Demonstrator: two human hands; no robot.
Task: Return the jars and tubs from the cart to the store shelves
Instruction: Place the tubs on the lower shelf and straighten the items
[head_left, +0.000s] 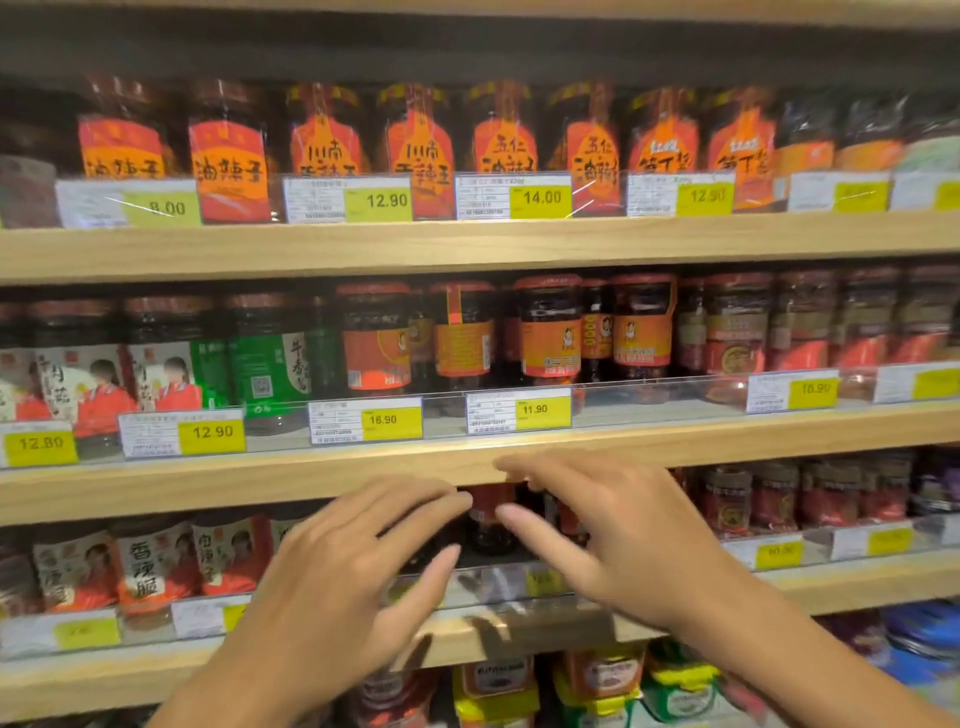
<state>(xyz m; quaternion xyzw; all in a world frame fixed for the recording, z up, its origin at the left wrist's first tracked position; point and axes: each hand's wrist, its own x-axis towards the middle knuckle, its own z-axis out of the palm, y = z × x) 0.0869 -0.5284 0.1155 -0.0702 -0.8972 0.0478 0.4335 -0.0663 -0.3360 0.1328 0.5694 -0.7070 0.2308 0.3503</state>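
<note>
Both hands empty, fingers spread: left hand (358, 566), right hand (602, 530). Dark jar (491, 519) upright on third shelf (260, 483), straight ahead between fingertips, right hand slightly nearer. Cart unseen.

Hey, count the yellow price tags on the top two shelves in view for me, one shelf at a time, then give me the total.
Top-shelf yellow price tags: 6, the last cut off by the right edge
Middle-shelf yellow price tags: 6
Total: 12
</note>
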